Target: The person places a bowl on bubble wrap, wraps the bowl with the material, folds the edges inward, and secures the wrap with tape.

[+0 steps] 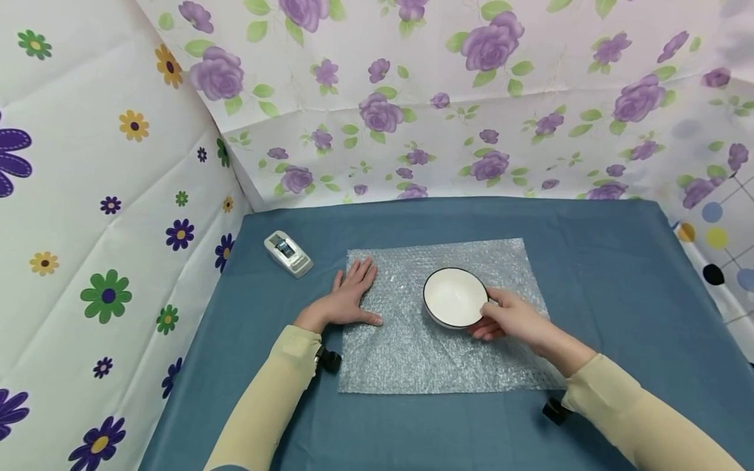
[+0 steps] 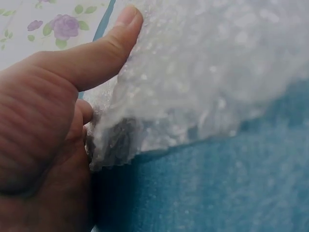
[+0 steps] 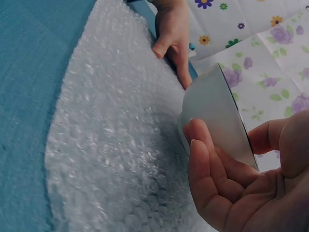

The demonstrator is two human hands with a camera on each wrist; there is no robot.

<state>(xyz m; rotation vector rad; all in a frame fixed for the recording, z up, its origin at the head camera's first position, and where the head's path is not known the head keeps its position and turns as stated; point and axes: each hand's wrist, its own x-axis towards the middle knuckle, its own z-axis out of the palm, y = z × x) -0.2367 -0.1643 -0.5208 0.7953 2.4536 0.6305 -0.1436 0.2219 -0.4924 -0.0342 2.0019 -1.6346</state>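
Observation:
A white bowl (image 1: 455,297) with a thin dark rim is pinched at its right side by my right hand (image 1: 511,319). In the right wrist view the thumb lies over the bowl's (image 3: 212,108) rim and the fingers curl under its outer wall. Below it a sheet of bubble wrap (image 1: 400,360) lies flat; whether the bowl's foot touches the sheet I cannot tell. My left hand (image 1: 346,297) rests on the sheet's left edge with fingers spread. The left wrist view has the thumb of that hand (image 2: 43,116) lying along the bubble wrap (image 2: 203,72).
A white and grey tape dispenser or cutter-like device (image 1: 288,253) lies to the left of the sheet, beyond my left hand. Blue cloth (image 1: 448,432) covers the table. Flowered sheets hang behind (image 1: 330,111) and at the left (image 1: 71,216).

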